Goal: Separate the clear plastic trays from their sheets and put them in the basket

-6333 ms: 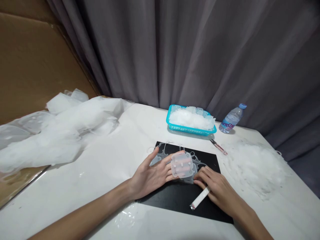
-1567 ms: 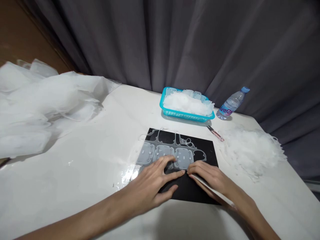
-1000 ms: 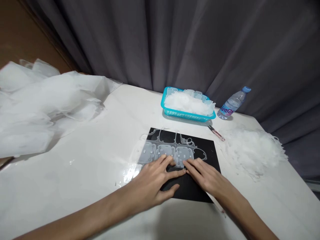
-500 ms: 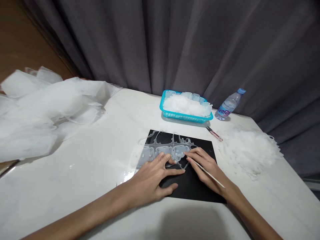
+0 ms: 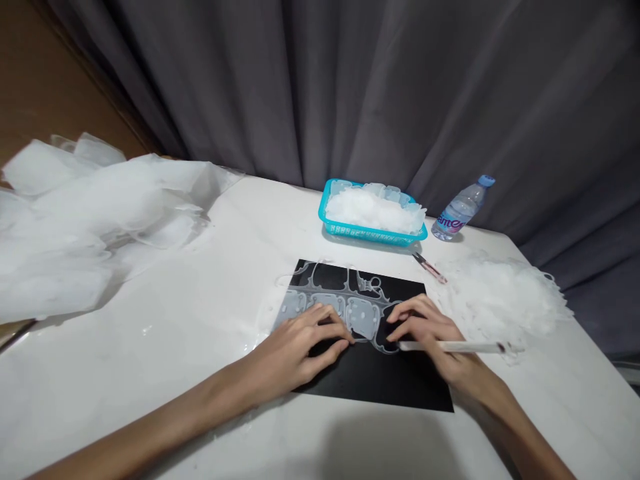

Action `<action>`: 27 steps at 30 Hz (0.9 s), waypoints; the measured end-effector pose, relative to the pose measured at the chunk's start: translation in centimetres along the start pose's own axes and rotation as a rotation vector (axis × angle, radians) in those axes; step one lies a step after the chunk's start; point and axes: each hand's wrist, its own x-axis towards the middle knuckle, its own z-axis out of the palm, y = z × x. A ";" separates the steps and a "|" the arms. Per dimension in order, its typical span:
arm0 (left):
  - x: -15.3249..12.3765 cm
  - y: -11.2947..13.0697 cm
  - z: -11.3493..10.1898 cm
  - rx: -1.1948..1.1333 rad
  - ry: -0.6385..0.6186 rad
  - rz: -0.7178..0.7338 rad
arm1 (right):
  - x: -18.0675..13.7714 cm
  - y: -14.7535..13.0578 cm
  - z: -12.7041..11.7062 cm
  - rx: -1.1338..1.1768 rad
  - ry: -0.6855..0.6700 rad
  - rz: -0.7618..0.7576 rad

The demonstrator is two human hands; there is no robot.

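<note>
A translucent molded plastic sheet (image 5: 363, 316) with rounded, tab-shaped pieces and a curly outer frame lies on a black mat (image 5: 370, 383). My left hand (image 5: 305, 343) rests over its near left part, thumb and index finger closed together at the sheet's near edge. At the sheet's right end is my right hand (image 5: 435, 333), holding a slim white stick (image 5: 473, 347) that points right and is smeared by motion. The right fingertips are beside the curly frame; whether they touch it, I cannot tell.
Behind the mat stands a blue basket (image 5: 375, 235) full of translucent pieces. A water bottle (image 5: 461, 212) and small thread snips (image 5: 429, 267) are to its right. White scraps (image 5: 510, 300) are heaped at the right, and a big pile of translucent sheets (image 5: 115, 220) covers the left.
My right hand has shifted right, and the stick has swung from slanting across the hand to nearly level. My left fingers have drawn together from being spread. The sheet's rightmost piece is now uncovered.
</note>
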 end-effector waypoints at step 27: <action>8.3 -1.7 -1.3 0.038 -0.181 -0.170 | 0.6 1.4 4.6 -0.197 0.173 0.223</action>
